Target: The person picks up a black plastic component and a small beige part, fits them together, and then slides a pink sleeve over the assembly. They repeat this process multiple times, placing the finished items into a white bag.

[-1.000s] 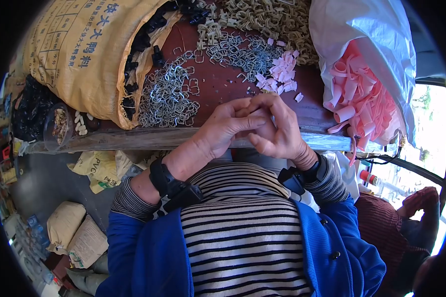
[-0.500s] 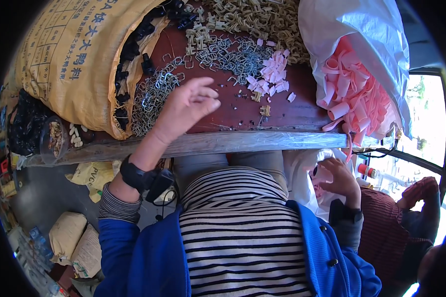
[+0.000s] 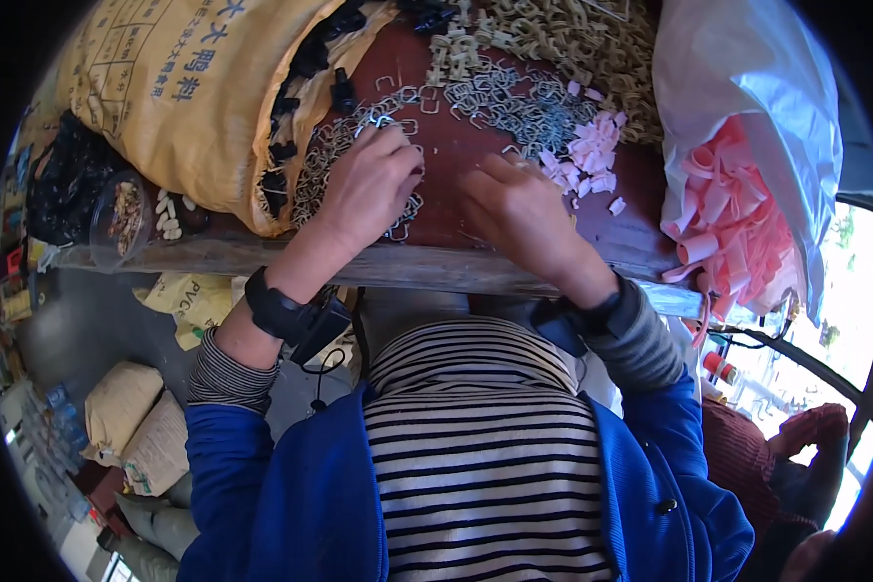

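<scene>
Silvery metal clips (image 3: pixel 318 167) lie in a loose heap on the dark red surface (image 3: pixel 444 160), and in the head view the left hand (image 3: pixel 367 189) is the nearer of the two, set over the right side of that heap. Clips show beyond its knuckles, along its left side and out past its right edge, so they lie around and under the hand rather than off to one side. They are small, bent pieces tangled at mixed angles, with no shared long axis. The left fingers (image 3: pixel 388 145) are curled well in, tips mostly hidden; whether they have hold of a clip I cannot tell. Across a narrow strip of bare surface, the right hand (image 3: pixel 529 218) is lowered toward the tabletop, its fingers (image 3: pixel 485 186) bent and pointing away from the body and leftward, blurred at the tips; what they hold, if anything, cannot be made out. From it the clip heap lies to the left, past the other hand, while a second spread of metal clips (image 3: pixel 504 102) sits farther from the body, just beyond its knuckles. Small pink pieces (image 3: pixel 592 153) lie close by on its right, with beige plastic clips (image 3: pixel 577 53) piled farther back.
</scene>
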Demonstrator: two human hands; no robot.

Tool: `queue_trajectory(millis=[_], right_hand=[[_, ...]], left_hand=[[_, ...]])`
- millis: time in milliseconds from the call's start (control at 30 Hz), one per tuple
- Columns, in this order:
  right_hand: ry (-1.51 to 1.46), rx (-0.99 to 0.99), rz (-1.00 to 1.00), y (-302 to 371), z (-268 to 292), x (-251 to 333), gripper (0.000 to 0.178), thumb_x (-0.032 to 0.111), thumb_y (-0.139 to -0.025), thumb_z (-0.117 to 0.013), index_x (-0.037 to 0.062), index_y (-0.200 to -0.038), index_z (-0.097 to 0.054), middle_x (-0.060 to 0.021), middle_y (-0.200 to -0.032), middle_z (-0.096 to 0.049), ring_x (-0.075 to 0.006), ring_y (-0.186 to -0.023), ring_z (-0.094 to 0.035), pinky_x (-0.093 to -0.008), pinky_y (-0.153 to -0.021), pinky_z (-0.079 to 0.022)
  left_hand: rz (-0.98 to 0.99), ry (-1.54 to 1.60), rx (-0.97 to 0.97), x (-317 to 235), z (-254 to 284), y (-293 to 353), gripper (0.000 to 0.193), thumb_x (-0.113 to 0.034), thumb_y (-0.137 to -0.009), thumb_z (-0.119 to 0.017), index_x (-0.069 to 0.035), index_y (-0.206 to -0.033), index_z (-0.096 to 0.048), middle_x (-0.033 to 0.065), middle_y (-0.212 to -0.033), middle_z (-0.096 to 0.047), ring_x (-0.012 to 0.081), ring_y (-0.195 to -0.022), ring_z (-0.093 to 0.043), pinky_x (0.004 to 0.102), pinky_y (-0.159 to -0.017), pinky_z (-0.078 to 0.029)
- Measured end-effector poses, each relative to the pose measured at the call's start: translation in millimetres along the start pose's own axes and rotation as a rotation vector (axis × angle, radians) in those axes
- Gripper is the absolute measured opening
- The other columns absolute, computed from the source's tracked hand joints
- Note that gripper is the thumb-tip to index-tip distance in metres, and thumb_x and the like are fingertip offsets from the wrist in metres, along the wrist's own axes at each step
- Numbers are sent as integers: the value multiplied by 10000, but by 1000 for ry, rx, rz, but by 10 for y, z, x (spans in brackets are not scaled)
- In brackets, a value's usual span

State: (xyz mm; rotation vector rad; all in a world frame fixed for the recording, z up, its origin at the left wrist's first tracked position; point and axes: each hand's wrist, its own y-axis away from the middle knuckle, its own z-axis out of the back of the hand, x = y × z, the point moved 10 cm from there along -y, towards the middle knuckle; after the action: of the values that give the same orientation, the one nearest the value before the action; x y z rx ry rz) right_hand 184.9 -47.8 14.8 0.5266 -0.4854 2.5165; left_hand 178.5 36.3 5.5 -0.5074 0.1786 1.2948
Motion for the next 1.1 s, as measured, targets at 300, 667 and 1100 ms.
queue_trajectory(millis=[300,667,1100], right_hand=[[265,-33,21,-362,-535,62,116,72,-623,-570,52,-684,-473,-72,-701,-483,-217,-656,-510,-328,-604,-417],[-1386,355,-722,150,-814,-286,130,137,-789,-551,27,-851,-520,-3,-705,-508,-68,-617,-454,-190,-574,-389],[-1805,166,-867,231,-775,-218,103,124,-822,-497,38,-873,-524,0,-706,-509,-86,-631,-473,-203,-582,-394]], left_hand=[[8,11,37,158,-70,98,72,-51,-639,-594,-39,-690,-546,69,-733,-486,243,-758,-483,329,-656,-424],[147,742,60,123,-29,127,99,-85,-745,-565,5,-751,-524,38,-666,-504,132,-592,-479,246,-569,-403],[238,882,-38,82,-75,130,126,-146,-797,-542,-25,-808,-511,-3,-639,-484,52,-568,-447,194,-524,-385]])
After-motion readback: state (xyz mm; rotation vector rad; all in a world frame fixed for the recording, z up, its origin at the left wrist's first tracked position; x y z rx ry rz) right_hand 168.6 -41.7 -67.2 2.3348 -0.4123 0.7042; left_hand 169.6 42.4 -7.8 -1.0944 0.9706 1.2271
